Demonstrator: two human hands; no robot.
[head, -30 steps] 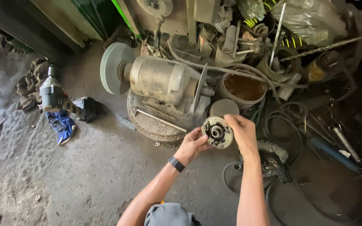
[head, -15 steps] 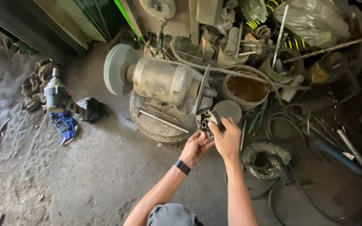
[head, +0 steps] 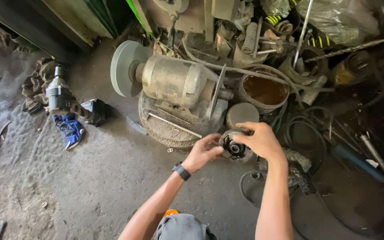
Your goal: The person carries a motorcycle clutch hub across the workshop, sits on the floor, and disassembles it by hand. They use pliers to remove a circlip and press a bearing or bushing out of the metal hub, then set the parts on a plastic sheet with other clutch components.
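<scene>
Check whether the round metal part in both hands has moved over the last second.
Yes. The round metal part first went up toward the bench grinder, then came back down, ending near its start below the grinder.

— What is worn on the arms?
— No sleeves; both forearms are bare. A dark wristwatch point(head: 181, 171) sits on the left wrist, behind the left hand point(head: 204, 152).
— And the right hand point(head: 263, 141)?
— No glove, no ring showing.

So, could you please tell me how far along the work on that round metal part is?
Done: the round metal part is off the floor and free of the bench grinder behind it. In hand: the right hand grips its rim from above, while the left hand touches its side beside the dark centre hub. Left: it is joined to nothing yet, and the angle grinder lies untouched on the floor.
</scene>
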